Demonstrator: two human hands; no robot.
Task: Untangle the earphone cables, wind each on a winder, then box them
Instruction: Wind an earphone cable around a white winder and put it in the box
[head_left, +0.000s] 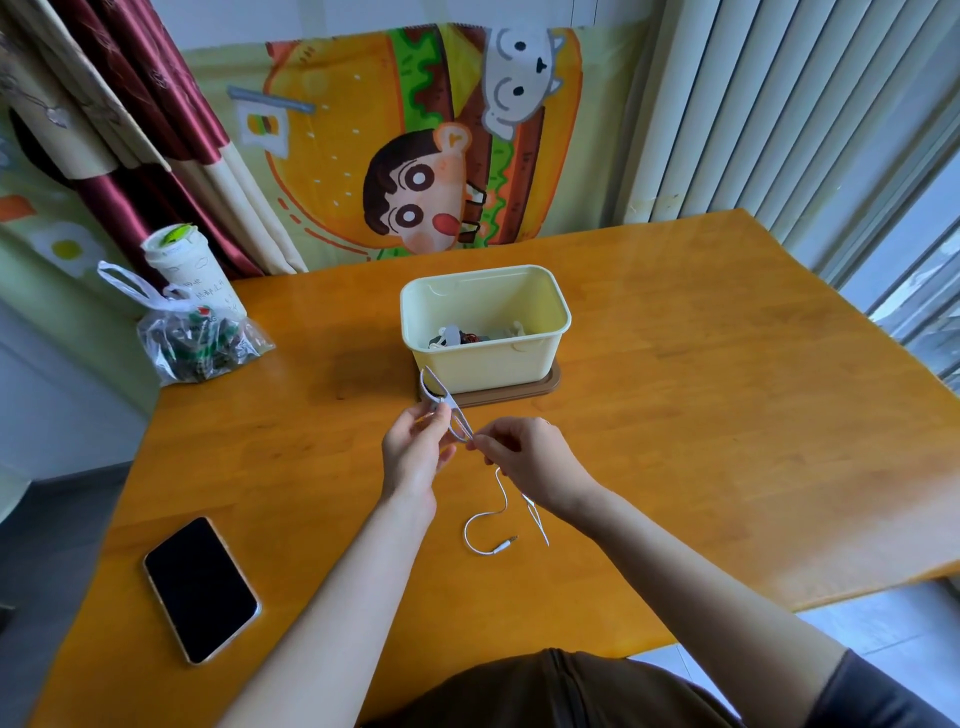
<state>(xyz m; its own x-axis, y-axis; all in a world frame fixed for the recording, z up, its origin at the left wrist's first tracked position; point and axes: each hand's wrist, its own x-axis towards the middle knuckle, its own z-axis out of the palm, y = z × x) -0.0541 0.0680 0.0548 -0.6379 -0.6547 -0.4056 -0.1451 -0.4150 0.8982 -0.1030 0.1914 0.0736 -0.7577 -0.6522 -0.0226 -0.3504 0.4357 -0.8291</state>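
My left hand (415, 452) grips a pale grey winder (439, 397) just in front of the box, its upper end pointing at the box wall. My right hand (524, 457) pinches the white earphone cable (493, 512) at the winder's lower end. The rest of the cable hangs down and curls on the table, ending in a jack plug (506, 544). A cream plastic box (485, 332) stands on its brown lid (519, 395) at the table's middle and holds wound earphones and winders (457, 336).
A black phone (200, 590) lies face up at the table's near left. A clear plastic bag (200, 343) and a white cup (189, 270) stand at the far left corner. The orange wooden table (701, 415) ends at the right by a window.
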